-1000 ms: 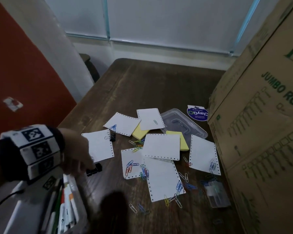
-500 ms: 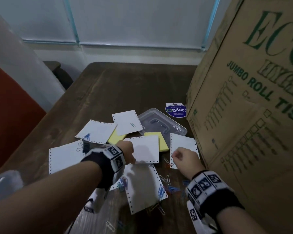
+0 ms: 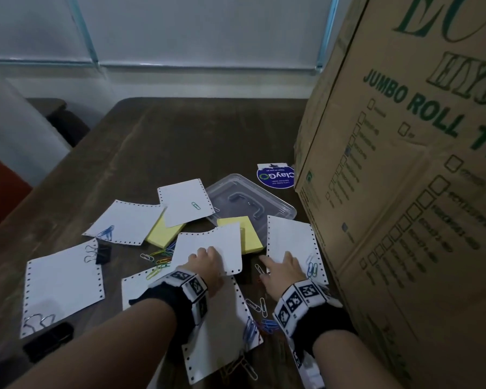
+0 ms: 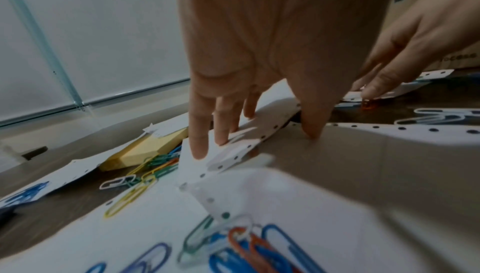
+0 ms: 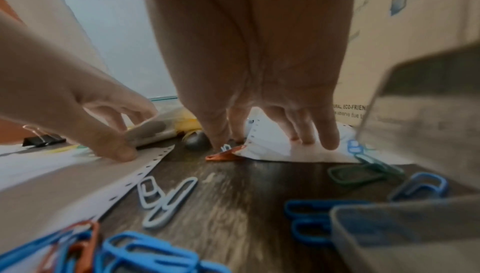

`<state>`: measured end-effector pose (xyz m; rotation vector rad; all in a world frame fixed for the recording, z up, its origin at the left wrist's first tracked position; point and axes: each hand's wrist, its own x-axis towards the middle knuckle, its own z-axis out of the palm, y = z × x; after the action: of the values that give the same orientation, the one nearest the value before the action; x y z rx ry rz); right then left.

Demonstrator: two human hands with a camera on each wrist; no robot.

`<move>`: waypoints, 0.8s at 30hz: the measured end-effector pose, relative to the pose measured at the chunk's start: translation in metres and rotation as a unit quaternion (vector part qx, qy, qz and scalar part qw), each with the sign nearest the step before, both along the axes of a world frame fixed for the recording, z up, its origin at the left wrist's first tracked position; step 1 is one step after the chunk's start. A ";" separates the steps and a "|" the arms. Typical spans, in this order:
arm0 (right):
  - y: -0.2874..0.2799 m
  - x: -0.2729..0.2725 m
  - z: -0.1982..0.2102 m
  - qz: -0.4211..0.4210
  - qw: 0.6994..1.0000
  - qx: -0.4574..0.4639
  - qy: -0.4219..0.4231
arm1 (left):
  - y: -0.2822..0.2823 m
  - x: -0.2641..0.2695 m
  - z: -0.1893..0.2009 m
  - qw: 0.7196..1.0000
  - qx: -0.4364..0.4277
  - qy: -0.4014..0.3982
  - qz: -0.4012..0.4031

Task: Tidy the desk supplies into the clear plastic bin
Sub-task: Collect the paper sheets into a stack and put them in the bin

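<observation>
Sheets (image 3: 62, 279), clips (image 3: 267, 325) and notes (image 3: 251, 237) lie loose across frame centre; bin out of view.
Left hand (image 3: 208, 262) and right hand (image 3: 285, 269), fingers spread, each press a sheet; much left to gather.

Box (image 3: 404, 220) along the desk's (image 3: 180, 136) right edge, lid (image 3: 244, 197) just left of it, label (image 3: 275, 176) behind the lid, one notepad (image 3: 251, 237) at the lid's near edge, another notepad (image 3: 159, 237) further left under two sheets, loose sheets (image 3: 62, 284) and paper clips (image 3: 159, 261) across the near half, binder clip (image 3: 103, 254) toward the left edge.

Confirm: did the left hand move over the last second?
Yes: the left hand moved right, from the near-left of the desk onto the sheet overlapping the right yellow pad.
</observation>
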<state>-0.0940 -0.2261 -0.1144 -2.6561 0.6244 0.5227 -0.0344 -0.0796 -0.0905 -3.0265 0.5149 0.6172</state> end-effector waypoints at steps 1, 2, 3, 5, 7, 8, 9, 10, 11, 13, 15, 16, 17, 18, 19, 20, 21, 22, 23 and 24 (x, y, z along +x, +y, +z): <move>0.000 0.001 -0.002 -0.002 1.000 -0.013 -0.003 | 0.001 0.001 -0.001 1.000 0.009 -0.004 -0.007; 0.001 0.002 -0.003 -0.006 1.000 -0.023 -0.007 | 0.003 0.003 0.000 1.000 0.017 -0.007 -0.018; 0.001 0.003 -0.003 -0.010 0.999 -0.028 -0.011 | 0.004 0.005 0.003 0.999 0.017 -0.010 -0.028; -0.001 0.003 0.001 -0.016 1.000 -0.023 -0.004 | 0.008 0.009 0.015 0.999 -0.005 -0.024 -0.028; -0.004 0.001 0.006 -0.024 1.000 -0.010 0.011 | 0.015 0.012 0.035 0.997 -0.056 -0.051 0.012; -0.006 -0.001 0.009 -0.024 1.000 -0.006 0.011 | 0.019 0.015 0.045 0.993 -0.095 -0.064 0.042; -0.006 -0.004 0.012 -0.019 1.000 -0.005 0.009 | 0.026 0.018 0.055 0.985 -0.137 -0.076 0.072; -0.004 -0.007 0.015 -0.009 1.000 -0.004 0.006 | 0.033 0.021 0.065 0.974 -0.183 -0.090 0.100; -0.002 -0.010 0.018 0.002 1.000 -0.004 0.002 | 0.041 0.025 0.073 0.961 -0.225 -0.103 0.125; 0.006 -0.017 0.022 0.025 1.000 0.001 -0.003 | 0.057 0.030 0.088 0.935 -0.287 -0.131 0.163; 0.015 -0.023 0.022 0.046 0.999 0.001 -0.001 | 0.073 0.033 0.098 0.912 -0.320 -0.155 0.203; 0.019 -0.025 0.022 0.056 0.998 -0.005 0.009 | 0.081 0.035 0.101 0.900 -0.334 -0.163 0.229; 0.022 -0.027 0.023 0.064 0.998 -0.016 0.022 | 0.090 0.036 0.101 0.891 -0.340 -0.167 0.252; 0.025 -0.027 0.023 0.072 0.996 -0.029 0.034 | 0.099 0.037 0.100 0.884 -0.341 -0.166 0.272; 0.028 -0.027 0.023 0.079 0.995 -0.039 0.042 | 0.109 0.037 0.097 0.880 -0.336 -0.160 0.294; 0.029 -0.026 0.022 0.079 0.995 -0.045 0.048 | 0.114 0.037 0.094 0.875 -0.335 -0.153 0.313; 0.031 -0.025 0.021 0.077 0.994 -0.051 0.057 | 0.122 0.036 0.090 0.868 -0.339 -0.146 0.332; 0.032 -0.024 0.020 0.069 0.994 -0.056 0.064 | 0.127 0.033 0.089 0.860 -0.346 -0.138 0.348; 0.033 -0.023 0.019 0.062 0.994 -0.063 0.069 | 0.132 0.030 0.086 0.854 -0.352 -0.129 0.360; 0.035 -0.023 0.018 0.055 0.994 -0.069 0.069 | 0.136 0.026 0.084 0.851 -0.355 -0.120 0.367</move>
<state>-0.1170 -0.1914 -0.0959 -2.8139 0.5751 0.7229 -0.0084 0.0563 -0.0063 -3.8958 -0.6250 -0.0179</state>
